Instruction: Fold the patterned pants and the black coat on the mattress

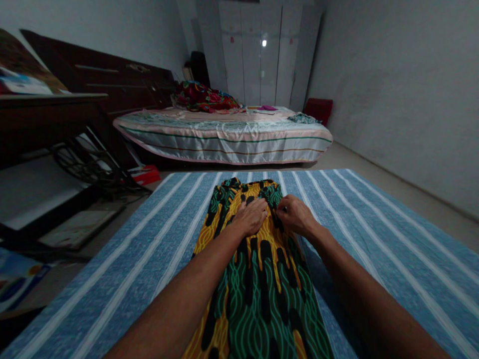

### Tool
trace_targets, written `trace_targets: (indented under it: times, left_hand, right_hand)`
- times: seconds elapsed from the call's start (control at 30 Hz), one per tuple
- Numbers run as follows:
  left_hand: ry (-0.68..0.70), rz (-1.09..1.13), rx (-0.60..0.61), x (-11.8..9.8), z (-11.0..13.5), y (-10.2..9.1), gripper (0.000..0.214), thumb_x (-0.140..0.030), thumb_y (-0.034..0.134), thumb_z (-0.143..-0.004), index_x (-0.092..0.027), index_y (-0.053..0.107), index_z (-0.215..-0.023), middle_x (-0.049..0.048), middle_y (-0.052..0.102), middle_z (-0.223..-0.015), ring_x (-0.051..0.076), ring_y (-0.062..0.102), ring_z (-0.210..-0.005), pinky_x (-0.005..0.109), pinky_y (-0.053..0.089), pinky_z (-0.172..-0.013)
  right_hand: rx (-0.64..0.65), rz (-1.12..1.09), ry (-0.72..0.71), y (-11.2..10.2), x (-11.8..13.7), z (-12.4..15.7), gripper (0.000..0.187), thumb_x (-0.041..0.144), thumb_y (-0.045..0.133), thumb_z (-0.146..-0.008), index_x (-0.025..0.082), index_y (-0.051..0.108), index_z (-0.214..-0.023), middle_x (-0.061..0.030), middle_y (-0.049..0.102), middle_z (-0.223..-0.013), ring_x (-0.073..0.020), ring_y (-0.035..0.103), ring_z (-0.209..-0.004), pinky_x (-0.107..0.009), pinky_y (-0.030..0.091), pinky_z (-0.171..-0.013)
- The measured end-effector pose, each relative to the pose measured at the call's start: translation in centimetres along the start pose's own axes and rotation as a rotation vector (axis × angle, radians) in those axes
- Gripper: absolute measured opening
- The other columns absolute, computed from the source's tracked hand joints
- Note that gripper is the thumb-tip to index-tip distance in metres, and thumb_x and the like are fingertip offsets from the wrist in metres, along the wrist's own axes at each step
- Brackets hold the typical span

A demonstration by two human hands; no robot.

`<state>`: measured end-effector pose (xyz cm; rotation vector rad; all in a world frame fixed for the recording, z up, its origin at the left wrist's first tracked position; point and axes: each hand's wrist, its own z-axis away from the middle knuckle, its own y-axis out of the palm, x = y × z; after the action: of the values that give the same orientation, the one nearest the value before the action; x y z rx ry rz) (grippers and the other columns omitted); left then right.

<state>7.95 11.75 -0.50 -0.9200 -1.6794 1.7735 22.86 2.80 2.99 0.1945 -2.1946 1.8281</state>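
Note:
A garment (258, 279) patterned in yellow, green and black lies lengthwise, folded narrow, on the blue and white striped cloth (374, 239). My left hand (251, 217) rests flat on its upper middle, fingers stretched out and pointing right. At the garment's right edge is my right hand (295, 214), its fingers curled and pressed together on the fabric there. The bunched far end of the garment, with dark green parts, lies just beyond both hands. The near end runs out of view at the bottom.
Beyond the striped surface stands a bed (224, 142) with a pale satin cover and a red floral blanket (205, 97). On the left are a dark table (52, 99) with an iron frame beneath and a red box (145, 174). White wardrobes (250, 55) line the back.

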Motion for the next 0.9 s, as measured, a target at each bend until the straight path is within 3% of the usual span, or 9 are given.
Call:
trace_targets:
  times: [0.13,0.27,0.53,0.77,0.9]
  left_hand:
    - [-0.015,0.015,0.011,-0.1,0.2,0.0,0.047,-0.036,0.023,-0.096,-0.022,0.034,-0.139,0.0049,0.029,-0.15,0.02,0.023,-0.139,0.053,0.019,-0.111]
    - [-0.022,0.021,-0.007,-0.1,0.1,0.2,0.046,-0.038,0.022,-0.096,-0.023,0.036,-0.138,0.0043,0.031,-0.15,0.02,0.024,-0.138,0.051,0.018,-0.112]
    - [-0.003,0.031,-0.017,-0.2,0.1,0.2,0.048,-0.041,0.019,-0.096,-0.023,0.037,-0.137,0.0048,0.031,-0.149,0.021,0.025,-0.138,0.053,0.018,-0.111]
    - [0.02,0.022,-0.051,0.2,-0.3,0.9,0.049,-0.044,0.02,-0.096,-0.024,0.039,-0.137,0.0048,0.033,-0.149,0.021,0.026,-0.137,0.054,0.017,-0.111]
    - [0.019,0.031,-0.055,0.3,-0.4,1.0,0.05,-0.045,0.021,-0.096,-0.023,0.038,-0.137,0.0058,0.033,-0.148,0.022,0.027,-0.137,0.055,0.019,-0.11]
  right_hand:
    - [0.138,0.054,-0.051,-1.4,1.5,1.5,0.019,0.026,0.053,-0.079,0.016,0.069,-0.082,-0.0084,0.064,-0.093,-0.0192,0.058,-0.089,-0.026,0.039,-0.074]
    - [0.204,0.183,-0.054,-1.0,2.6,4.0,0.024,0.03,0.05,-0.081,0.015,0.069,-0.079,-0.0114,0.063,-0.096,-0.0239,0.055,-0.094,-0.031,0.039,-0.075]
    - [0.173,0.151,-0.04,0.9,1.6,5.9,0.022,0.018,0.045,-0.08,0.017,0.067,-0.075,-0.0083,0.061,-0.092,-0.0204,0.052,-0.094,-0.03,0.035,-0.079]
    - [0.179,0.183,-0.011,0.8,1.0,6.0,0.021,0.018,0.044,-0.081,0.016,0.065,-0.079,-0.009,0.061,-0.095,-0.0205,0.053,-0.091,-0.031,0.034,-0.077]
    - [0.11,0.216,-0.026,0.5,1.7,6.3,0.02,0.02,0.044,-0.084,0.016,0.063,-0.082,-0.0096,0.061,-0.097,-0.022,0.053,-0.093,-0.032,0.033,-0.077]
